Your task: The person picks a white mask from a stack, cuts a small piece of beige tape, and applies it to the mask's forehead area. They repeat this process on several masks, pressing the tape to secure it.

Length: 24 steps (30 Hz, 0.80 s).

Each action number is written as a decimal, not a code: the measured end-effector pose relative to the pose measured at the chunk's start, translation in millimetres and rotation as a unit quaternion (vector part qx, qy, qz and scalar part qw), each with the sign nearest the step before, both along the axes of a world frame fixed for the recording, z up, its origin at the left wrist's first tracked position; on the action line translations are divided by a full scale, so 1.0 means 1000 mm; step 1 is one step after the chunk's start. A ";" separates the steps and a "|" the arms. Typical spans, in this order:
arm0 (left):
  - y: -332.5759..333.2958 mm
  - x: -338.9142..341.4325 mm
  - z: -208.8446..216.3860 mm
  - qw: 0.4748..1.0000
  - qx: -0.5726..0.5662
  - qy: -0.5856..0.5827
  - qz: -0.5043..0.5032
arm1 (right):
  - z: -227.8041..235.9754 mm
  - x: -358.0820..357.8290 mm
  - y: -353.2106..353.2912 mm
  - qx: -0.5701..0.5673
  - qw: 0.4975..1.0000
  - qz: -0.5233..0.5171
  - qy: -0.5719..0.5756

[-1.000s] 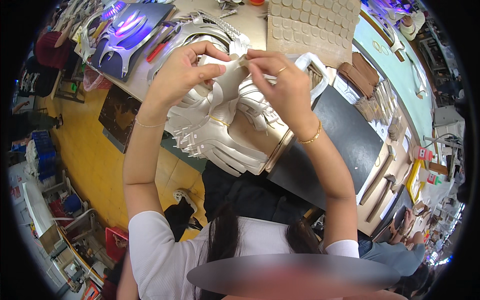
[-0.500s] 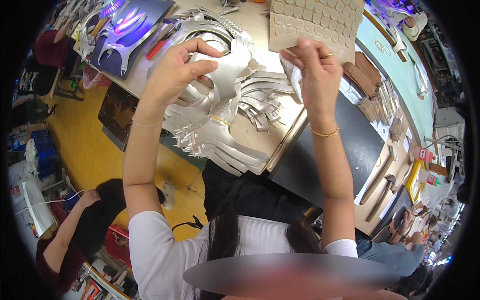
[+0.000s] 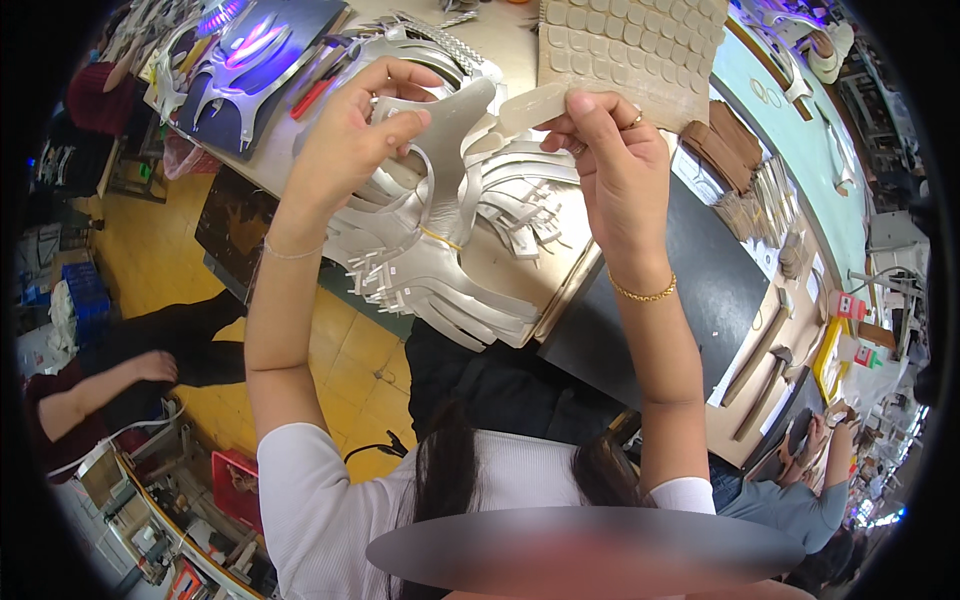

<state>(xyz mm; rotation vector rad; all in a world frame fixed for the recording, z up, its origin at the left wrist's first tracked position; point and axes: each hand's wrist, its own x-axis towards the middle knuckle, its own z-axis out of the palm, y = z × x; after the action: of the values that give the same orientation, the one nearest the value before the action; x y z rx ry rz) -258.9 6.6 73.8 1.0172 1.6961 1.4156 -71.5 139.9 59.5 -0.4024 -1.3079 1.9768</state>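
Left hand [image 3: 360, 140] is pinching a silver piece [image 3: 452, 125]; right hand [image 3: 622, 160], apart, is pinching a pale strip [image 3: 533, 107]. Fingertip-only hold is risking the strip twisting.

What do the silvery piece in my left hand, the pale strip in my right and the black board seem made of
Silvery piece: probably leather or synthetic leather, satin metallic; it's thin and bends softly. Pale strip: perhaps plastic or thin leather; smooth, faintly glossy. Black board: maybe rubber or plastic, given its dull sheen.
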 end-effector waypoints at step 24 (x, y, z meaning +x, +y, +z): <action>-0.024 0.016 0.008 0.997 0.031 -0.054 -0.036 | -0.020 -0.032 -0.008 0.646 0.728 -0.229 -0.012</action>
<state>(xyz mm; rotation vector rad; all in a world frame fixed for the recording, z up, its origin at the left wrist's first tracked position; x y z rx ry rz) -242.7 -17.4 82.2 1.0075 1.5307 1.4580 -103.0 131.8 40.0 -0.0142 -1.9881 0.3475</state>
